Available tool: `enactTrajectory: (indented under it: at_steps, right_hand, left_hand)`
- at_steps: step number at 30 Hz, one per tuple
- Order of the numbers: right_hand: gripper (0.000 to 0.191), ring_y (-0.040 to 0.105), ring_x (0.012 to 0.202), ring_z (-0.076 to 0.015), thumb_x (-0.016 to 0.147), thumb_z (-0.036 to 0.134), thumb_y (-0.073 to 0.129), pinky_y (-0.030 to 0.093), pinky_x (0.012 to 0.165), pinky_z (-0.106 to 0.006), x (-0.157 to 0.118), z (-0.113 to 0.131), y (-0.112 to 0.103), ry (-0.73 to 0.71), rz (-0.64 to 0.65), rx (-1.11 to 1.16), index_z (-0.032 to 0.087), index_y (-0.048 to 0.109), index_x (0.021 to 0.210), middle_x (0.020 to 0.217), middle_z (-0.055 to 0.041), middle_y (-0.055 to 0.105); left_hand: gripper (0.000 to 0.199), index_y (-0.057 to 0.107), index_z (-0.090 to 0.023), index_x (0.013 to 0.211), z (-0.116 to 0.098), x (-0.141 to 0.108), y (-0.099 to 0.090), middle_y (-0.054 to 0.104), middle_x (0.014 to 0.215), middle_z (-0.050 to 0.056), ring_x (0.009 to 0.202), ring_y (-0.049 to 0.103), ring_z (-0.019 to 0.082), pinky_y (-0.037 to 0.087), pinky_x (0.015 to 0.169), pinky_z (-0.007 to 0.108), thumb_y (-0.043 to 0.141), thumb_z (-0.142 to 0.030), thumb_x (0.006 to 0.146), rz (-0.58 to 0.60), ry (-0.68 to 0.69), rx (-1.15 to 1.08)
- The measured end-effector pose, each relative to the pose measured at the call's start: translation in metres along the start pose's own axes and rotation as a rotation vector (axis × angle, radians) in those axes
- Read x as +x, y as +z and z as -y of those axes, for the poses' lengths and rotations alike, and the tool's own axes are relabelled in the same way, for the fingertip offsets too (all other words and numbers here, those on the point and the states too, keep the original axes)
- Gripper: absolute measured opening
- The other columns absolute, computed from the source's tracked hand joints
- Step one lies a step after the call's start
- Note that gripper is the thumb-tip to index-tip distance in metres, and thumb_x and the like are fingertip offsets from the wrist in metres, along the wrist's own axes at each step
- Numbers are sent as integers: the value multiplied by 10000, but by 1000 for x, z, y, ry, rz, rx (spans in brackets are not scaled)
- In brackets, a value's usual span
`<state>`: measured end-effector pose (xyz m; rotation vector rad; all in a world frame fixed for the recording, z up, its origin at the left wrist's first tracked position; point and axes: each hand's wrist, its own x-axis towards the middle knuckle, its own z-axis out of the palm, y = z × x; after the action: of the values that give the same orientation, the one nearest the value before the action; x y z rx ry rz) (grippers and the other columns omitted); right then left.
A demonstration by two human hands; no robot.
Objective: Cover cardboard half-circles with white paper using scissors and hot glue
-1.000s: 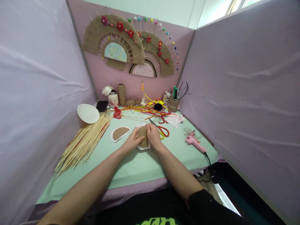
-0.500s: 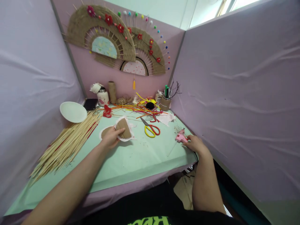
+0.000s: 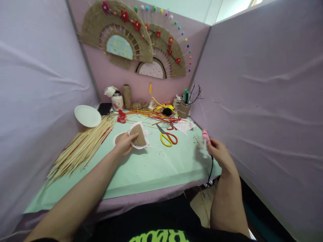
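Note:
My left hand pinches a half-round cardboard piece with a white paper edge, thumb on top. A second cardboard piece with a similar white edge lies partly hidden behind that hand. At the right side of the table, my right hand is closed on a pink glue gun, held up above the tabletop. A black cord runs down from the glue gun over the table's edge. Scissors with yellow and red handles lie open between my hands.
Thin wooden sticks cover the left side, with a white plate resting at their far end. Coloured pipe cleaners, a twine roll and a pen holder stand or lie along the back. Fabric walls enclose the table.
My right hand has lifted the glue gun off the table and turned it more upright. My left hand still holds the cardboard piece. The view has shifted slightly.

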<state>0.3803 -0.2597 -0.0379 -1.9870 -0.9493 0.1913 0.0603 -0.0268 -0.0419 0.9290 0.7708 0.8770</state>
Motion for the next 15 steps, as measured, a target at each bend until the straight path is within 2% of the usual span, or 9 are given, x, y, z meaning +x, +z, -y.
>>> enactTrajectory:
  at_steps: [2, 4, 7, 11, 15]
  right_hand:
    - [493, 576, 652, -171, 749, 631, 559, 439, 570, -290, -3, 17, 15, 12, -79, 289, 176, 667, 903, 828, -68, 664]
    - [500, 595, 695, -161, 740, 636, 573, 468, 580, -289, -8, 38, 39, 16, -143, 544, 184, 654, 938, 941, -85, 667]
    - [482, 607, 734, -154, 749, 615, 583, 489, 587, -287, -22, 69, 81, 16, -111, 786, 192, 647, 972, 997, -85, 664]
    - [461, 571, 617, -132, 825, 601, 509, 463, 560, -286, -51, 95, 126, 18, 85, 785, 186, 669, 951, 871, -64, 675]
    - [477, 562, 626, -142, 842, 608, 486, 463, 582, -297, -74, 108, 144, -41, 190, 700, 178, 666, 944, 884, -80, 673]
  left_hand:
    - [317, 651, -131, 929, 1, -2, 1, 705, 841, 60, 736, 657, 180, 553, 692, 312, 743, -177, 629, 20, 32, 12]
    - [332, 657, -144, 913, 1, -2, 0, 705, 834, 48, 757, 656, 186, 550, 711, 320, 767, -210, 607, 13, 54, 31]
    - [377, 660, -159, 928, 4, -1, -3, 703, 858, 35, 785, 648, 184, 536, 728, 309, 789, -279, 594, 29, 109, 59]
    - [412, 665, -163, 969, 8, 2, -6, 699, 890, 45, 815, 631, 197, 504, 743, 304, 769, -355, 620, 56, 165, 113]
    - [343, 678, -173, 971, 10, 0, -7, 689, 918, 41, 875, 601, 208, 460, 790, 289, 706, -375, 694, 72, 344, 313]
